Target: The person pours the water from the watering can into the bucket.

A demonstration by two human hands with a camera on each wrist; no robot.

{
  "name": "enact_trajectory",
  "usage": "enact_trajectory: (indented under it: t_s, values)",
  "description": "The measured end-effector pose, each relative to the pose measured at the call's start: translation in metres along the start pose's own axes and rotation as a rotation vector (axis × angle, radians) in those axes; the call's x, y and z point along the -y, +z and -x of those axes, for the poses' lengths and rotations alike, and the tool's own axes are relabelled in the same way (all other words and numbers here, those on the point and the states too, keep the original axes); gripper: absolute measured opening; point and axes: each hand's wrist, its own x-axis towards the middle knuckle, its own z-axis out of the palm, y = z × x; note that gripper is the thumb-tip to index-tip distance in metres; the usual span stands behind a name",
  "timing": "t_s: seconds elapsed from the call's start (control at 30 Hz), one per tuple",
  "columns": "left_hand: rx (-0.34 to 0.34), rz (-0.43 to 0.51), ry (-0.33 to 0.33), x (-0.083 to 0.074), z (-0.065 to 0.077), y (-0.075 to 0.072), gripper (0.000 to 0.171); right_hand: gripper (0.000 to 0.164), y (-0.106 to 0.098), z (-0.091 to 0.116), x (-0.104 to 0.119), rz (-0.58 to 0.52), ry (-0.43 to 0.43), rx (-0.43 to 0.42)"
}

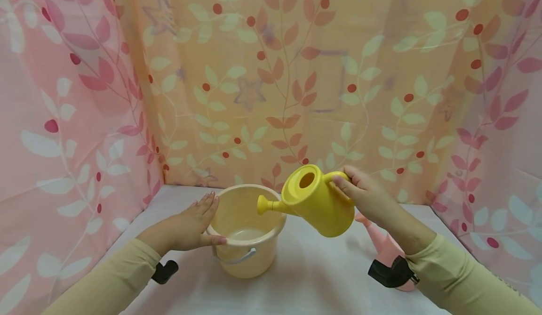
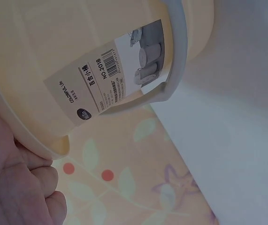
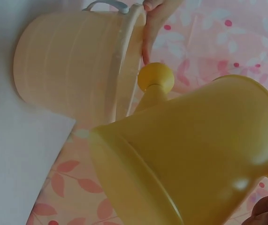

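Note:
My right hand (image 1: 364,188) grips the curved handle of a yellow watering can (image 1: 326,211), holding it in the air. The can is tilted left, and its round spout head (image 3: 156,77) hangs over the opening of a cream bucket (image 1: 247,258). At the bucket's left side, my left hand (image 1: 186,223) rests on the rim, fingers fairly straight and thumb along the near edge. The bucket stands upright with its grey-white handle (image 1: 243,257) hanging down in front. A printed label (image 2: 110,70) shows on its wall in the left wrist view. No water is visible leaving the spout.
Behind my right forearm stands a pink watering can (image 1: 387,249), partly hidden. Both wrists carry black camera mounts (image 1: 391,272). The white tabletop (image 1: 309,282) is enclosed by leaf-patterned cloth (image 1: 271,93) at the back and sides.

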Motion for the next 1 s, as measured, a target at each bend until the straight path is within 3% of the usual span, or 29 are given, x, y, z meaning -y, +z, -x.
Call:
enact_trajectory:
  t_s: [0.3,1.0]
  values:
    - [-0.001,0.004,-0.002,0.0014,-0.0014,0.0004,0.114,0.027,0.0000,-0.0044,0.0018,0.021,-0.030,0.002]
    - [0.009,0.009,-0.011,-0.0025,0.0003,-0.0025,0.112,0.035,0.0012,-0.0040,0.0015,0.091,0.030,0.007]
